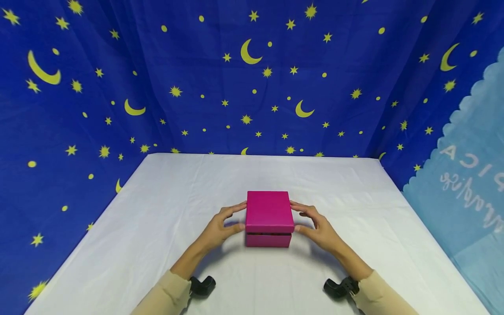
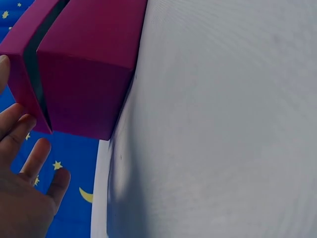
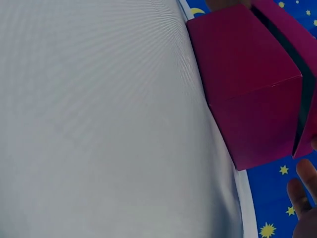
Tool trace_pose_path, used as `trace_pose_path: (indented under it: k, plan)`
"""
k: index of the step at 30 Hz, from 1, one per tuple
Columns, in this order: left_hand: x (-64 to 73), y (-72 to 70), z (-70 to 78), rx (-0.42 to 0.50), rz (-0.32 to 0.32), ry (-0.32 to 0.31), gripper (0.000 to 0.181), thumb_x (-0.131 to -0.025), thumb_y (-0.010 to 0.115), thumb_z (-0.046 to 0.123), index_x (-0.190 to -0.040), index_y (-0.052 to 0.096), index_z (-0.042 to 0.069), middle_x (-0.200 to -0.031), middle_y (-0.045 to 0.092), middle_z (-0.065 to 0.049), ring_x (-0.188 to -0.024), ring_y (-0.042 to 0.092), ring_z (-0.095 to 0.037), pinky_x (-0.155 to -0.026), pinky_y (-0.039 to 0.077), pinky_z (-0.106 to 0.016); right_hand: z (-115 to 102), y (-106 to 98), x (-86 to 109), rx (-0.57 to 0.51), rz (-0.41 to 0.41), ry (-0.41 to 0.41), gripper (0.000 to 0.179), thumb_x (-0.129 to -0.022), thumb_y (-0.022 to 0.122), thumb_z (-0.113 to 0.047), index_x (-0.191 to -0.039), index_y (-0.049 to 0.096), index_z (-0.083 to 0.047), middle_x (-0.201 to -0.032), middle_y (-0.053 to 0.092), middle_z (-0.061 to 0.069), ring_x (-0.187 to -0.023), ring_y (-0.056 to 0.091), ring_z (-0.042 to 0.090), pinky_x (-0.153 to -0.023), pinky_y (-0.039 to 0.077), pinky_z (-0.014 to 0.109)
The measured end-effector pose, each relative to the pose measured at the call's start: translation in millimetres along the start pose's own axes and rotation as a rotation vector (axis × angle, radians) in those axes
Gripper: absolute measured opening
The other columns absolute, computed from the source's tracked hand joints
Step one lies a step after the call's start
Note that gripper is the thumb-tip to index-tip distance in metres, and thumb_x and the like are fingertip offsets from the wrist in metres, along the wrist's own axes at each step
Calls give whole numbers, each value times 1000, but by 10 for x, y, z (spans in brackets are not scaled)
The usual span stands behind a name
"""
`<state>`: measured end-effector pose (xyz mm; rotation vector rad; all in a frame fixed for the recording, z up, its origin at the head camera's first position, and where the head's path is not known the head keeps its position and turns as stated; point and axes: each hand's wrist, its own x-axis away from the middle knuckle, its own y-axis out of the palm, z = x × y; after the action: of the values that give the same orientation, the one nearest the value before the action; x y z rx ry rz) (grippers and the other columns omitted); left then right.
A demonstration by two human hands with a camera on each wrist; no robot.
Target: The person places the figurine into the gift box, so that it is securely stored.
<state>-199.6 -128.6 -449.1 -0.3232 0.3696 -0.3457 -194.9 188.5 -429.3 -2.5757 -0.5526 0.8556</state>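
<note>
A magenta box (image 1: pixel 268 241) stands on the table with its matching lid (image 1: pixel 269 212) tilted on top. The lid's near edge is raised, leaving a dark gap; something small shows in it, too slight to identify. My left hand (image 1: pixel 218 227) holds the lid's left side, thumb by the near corner and fingers farther back. On the opposite side my right hand (image 1: pixel 322 228) holds it likewise. In the left wrist view, the gap narrows toward the back between lid (image 2: pixel 27 74) and box base (image 2: pixel 84 94). The right wrist view shows the same wedge beside the base (image 3: pixel 252 94).
A white cloth covers the table (image 1: pixel 197 183). Blue curtains (image 1: pixel 212 78) with yellow moons and stars hang behind and at the sides. A light blue banner (image 1: pixel 472 175) with white lettering hangs at the right. Black wrist mounts (image 1: pixel 202 286) sit by both sleeves.
</note>
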Motion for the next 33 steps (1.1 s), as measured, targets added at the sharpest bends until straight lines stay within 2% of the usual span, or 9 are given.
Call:
trace_pose_path:
  k: [5, 8, 12, 17, 26, 33]
  plan:
    - [33, -10, 20, -16, -17, -14, 55, -85, 69, 21, -137, 50, 24, -148, 42, 3, -132, 34, -21, -109, 23, -54, 10, 1, 21, 21, -25, 47, 54, -82, 67, 1, -132, 49, 3, -143, 43, 23, -125, 42, 21, -100, 39, 31]
    - [51, -14, 24, -19, -27, -23, 56, -85, 69, 23, -138, 49, 24, -149, 41, 4, -133, 32, -22, -108, 23, -58, -11, 1, 29, 32, -35, 72, 54, -83, 68, -2, -133, 48, 2, -145, 42, 21, -125, 42, 23, -100, 40, 33]
    - [66, -18, 24, -17, -37, -30, 57, -85, 69, 23, -138, 48, 24, -149, 40, 5, -134, 31, -22, -105, 26, -61, -44, -2, 34, 47, -45, 69, 54, -83, 68, -2, -133, 48, 3, -144, 42, 23, -125, 40, 28, -99, 40, 37]
    - [82, -25, 44, -2, -56, -58, 59, -83, 71, 26, -138, 48, 25, -149, 40, 7, -134, 30, -20, -104, 30, -60, -55, -7, 50, 56, -59, 77, 55, -83, 68, -3, -133, 48, 1, -144, 42, 22, -124, 40, 27, -100, 40, 36]
    - [80, -17, 44, -31, -72, -75, 61, -81, 73, 24, -137, 50, 19, -144, 42, -4, -131, 34, -26, -103, 35, -55, -55, 3, 78, 70, -88, 141, 55, -83, 70, -10, -134, 49, -3, -146, 42, 17, -126, 39, 28, -102, 38, 35]
    - [78, -2, 34, -113, -59, -115, 60, -79, 74, 28, -135, 53, 23, -140, 47, -1, -129, 38, -23, -104, 32, -56, -28, 26, 93, 128, -82, 82, 54, -80, 72, -5, -130, 52, -1, -141, 46, 21, -119, 43, 27, -98, 40, 33]
